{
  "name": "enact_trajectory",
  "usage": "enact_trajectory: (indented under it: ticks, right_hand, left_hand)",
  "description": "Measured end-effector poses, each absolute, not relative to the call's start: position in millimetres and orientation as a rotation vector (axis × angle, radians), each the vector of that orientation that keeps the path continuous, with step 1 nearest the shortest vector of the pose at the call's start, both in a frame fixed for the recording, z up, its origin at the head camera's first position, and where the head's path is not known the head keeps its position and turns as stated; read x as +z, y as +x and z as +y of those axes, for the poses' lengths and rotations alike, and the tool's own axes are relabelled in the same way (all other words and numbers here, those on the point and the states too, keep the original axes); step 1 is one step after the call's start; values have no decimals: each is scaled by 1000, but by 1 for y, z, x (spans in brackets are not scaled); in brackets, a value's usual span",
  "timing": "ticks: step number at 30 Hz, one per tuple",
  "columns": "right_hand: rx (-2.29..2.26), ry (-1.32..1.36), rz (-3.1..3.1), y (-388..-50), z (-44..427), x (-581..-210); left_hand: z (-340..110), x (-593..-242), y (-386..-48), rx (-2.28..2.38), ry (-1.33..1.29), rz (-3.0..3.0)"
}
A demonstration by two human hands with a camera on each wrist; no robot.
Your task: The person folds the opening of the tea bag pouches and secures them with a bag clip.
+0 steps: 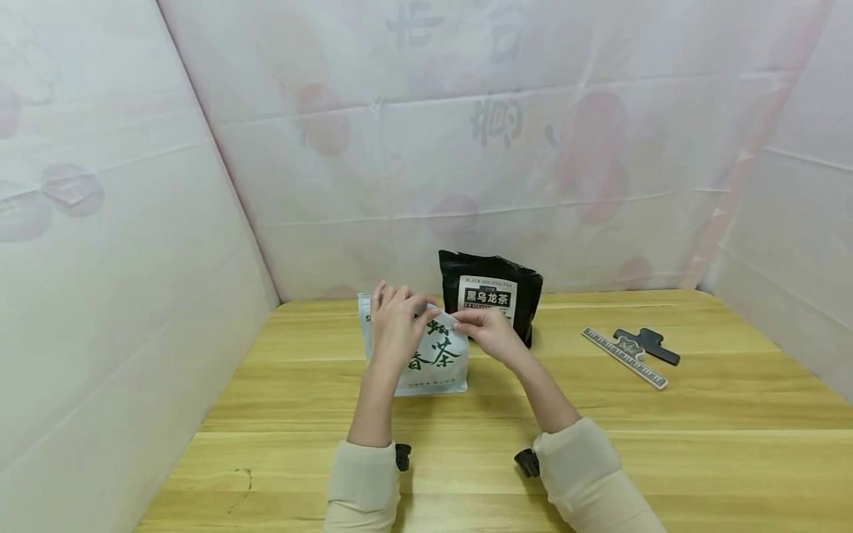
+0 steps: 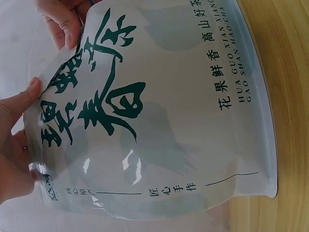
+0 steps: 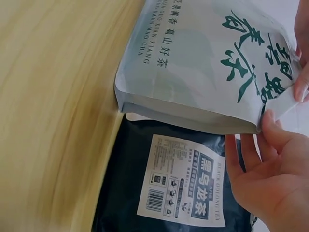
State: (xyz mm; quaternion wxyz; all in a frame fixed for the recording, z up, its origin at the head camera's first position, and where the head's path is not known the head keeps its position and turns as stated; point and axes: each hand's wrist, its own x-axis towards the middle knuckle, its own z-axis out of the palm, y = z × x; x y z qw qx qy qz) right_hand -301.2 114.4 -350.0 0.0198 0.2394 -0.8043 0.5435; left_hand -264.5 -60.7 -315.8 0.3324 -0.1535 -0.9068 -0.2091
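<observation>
A pale tea bag with large green characters stands upright on the table. My left hand holds its top edge, thumb on the front and fingers partly hidden behind. At the top right corner my right hand pinches the edge between thumb and fingers. In the left wrist view the bag's top edge is folded over near the right hand. The right wrist view shows the right thumb on the folded corner and the other fingers behind the bag.
Just behind and to the right stands a black oolong tea bag, close to the right hand. Farther right on the wooden table lie a white ruler-shaped clip and a black clip. A printed cloth hangs behind.
</observation>
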Motion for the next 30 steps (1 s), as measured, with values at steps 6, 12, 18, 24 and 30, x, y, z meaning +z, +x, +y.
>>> enact_trajectory:
  ticks: [6, 12, 18, 24, 30]
  right_hand:
    - [1644, 720, -2495, -301, 114, -351]
    - [1601, 796, -2537, -296, 116, -345]
    - [1445, 898, -2566, -290, 112, -337]
    - [1343, 849, -2544, -287, 103, -338]
    - [1278, 808, -2492, -286, 98, -341]
  left_hand:
    - [-60, -316, -264, -550, -404, -2366]
    - [-60, -315, -264, -556, -391, -2362]
    - [-60, -316, -264, -558, -383, -2362]
    - [-61, -315, -263, -558, -390, -2371]
    - [-65, -312, -259, -545, -442, -2401]
